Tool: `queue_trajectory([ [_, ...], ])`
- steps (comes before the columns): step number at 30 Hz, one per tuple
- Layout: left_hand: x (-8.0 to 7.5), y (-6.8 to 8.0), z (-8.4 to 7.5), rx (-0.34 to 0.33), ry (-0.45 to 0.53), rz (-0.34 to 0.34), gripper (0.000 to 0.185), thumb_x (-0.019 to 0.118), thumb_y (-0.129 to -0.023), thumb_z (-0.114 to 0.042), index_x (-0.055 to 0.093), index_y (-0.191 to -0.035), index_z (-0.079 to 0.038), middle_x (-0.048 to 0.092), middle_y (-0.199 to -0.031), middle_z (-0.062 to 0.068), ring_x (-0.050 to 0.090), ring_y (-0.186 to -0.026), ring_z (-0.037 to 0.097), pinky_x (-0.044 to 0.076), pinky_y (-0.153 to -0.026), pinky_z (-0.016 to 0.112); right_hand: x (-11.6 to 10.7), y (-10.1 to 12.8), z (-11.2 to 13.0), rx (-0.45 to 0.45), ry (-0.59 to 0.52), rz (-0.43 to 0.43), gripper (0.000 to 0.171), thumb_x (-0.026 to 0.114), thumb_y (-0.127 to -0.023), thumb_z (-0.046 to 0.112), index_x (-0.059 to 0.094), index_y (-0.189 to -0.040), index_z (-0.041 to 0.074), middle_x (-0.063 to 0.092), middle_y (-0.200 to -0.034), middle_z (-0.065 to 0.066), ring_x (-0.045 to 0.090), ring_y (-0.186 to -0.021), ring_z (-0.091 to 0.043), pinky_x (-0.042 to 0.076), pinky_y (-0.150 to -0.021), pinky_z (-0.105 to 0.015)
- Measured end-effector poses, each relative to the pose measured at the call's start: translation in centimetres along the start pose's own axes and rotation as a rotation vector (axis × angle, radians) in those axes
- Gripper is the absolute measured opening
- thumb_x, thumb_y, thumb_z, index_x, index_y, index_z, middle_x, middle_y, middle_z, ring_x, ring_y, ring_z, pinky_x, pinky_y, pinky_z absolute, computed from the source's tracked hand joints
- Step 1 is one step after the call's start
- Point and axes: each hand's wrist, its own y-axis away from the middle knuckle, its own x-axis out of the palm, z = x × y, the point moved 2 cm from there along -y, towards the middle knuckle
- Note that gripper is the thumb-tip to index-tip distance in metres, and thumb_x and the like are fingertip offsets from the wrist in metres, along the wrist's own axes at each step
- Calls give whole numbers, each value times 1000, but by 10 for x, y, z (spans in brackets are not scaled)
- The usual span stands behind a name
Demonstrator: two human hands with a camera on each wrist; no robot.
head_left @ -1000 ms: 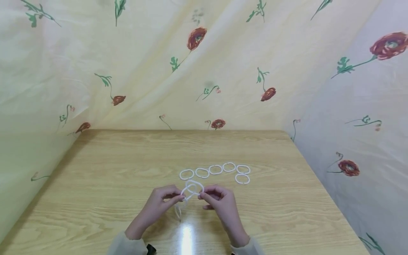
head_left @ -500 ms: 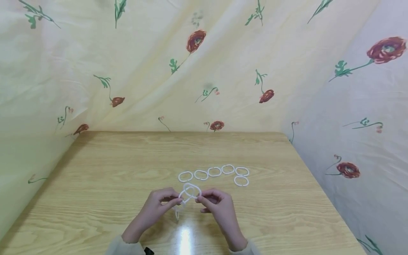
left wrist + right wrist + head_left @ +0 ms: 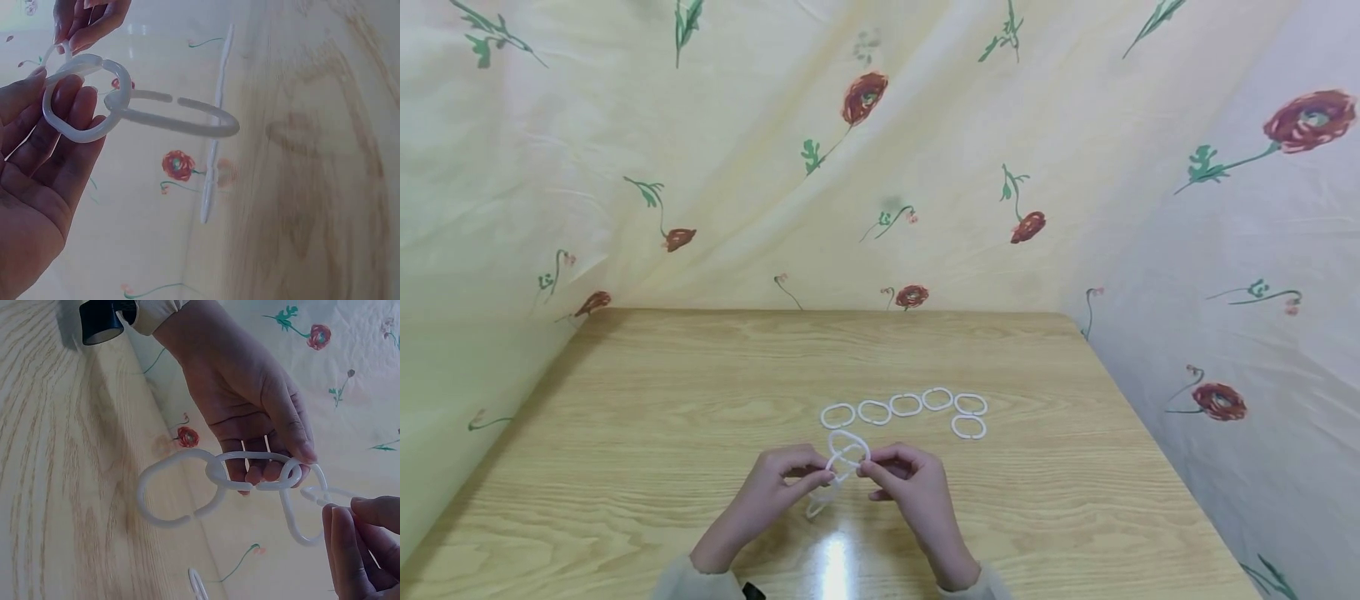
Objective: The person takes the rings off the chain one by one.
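Six loose white rings (image 3: 904,406) lie on my wooden table (image 3: 625,433), five in a shallow arc and one just below its right end, all well apart from my hands and in the same places as a second ago. One short chain of linked white rings (image 3: 842,457) hangs between my hands, near the table's front edge and just this side of the arc. My left hand (image 3: 775,487) pinches a middle link between thumb and fingertips; in the left wrist view that link (image 3: 81,100) sits against my fingers (image 3: 59,119), with a split ring (image 3: 181,119) threaded through it and its gap plainly open. My right hand (image 3: 910,483) has its fingers curled, pinching the end link; the right wrist view shows three linked rings (image 3: 231,481), the lowest hanging free over the table. Against a second ago, my hands have come slightly nearer each other and the top loop has dropped and tightened, while the trailing link has swung out to the left. I judge the newest ring is being seated, with six to add.
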Motion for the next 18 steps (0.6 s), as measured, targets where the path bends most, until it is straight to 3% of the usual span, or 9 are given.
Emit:
queue_trajectory([
  [18,3,-1,-2,-16,-15,38,10,64,-92,-11,72,-91,-6,71,-81,5,66,-78,4,61,-77,25,2,-1,4,-19,28,6,22,75,-82,6,68,-95,-10,72,-93,-21,71,-78,-15,61,-62,-25],
])
